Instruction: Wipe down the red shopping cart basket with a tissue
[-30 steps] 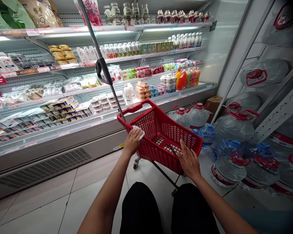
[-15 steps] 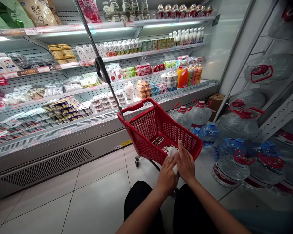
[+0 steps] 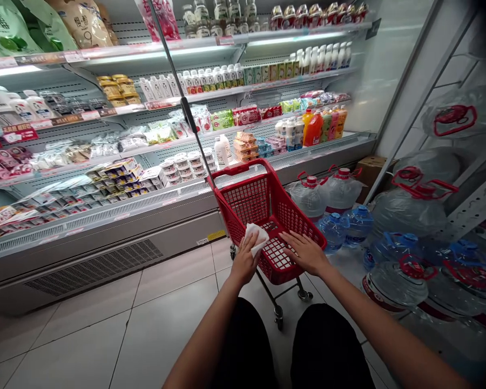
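A small red plastic shopping cart [image 3: 263, 208] stands before my knees, its basket holding nothing I can see. My left hand [image 3: 245, 263] has a white wipe [image 3: 257, 237] under its fingers, at the near left rim of the basket. Across from it, my right hand [image 3: 306, 254] lies over the right side of the basket near the rim, fingers spread, nothing in it. A thin dark pole [image 3: 174, 65] with a black grip rises from the cart's left handle corner.
Behind the cart runs an open refrigerated case [image 3: 117, 216] with shelves of yogurt, milk and juice. Large water jugs [image 3: 395, 283] crowd the floor on the right, with smaller blue bottles [image 3: 358, 224] close beside the cart. Pale floor tiles [image 3: 162, 335] extend to the left.
My hands were together over the wipe and have now parted to opposite sides of the basket. The wipe has gone left with my left hand. The view has shifted slightly.
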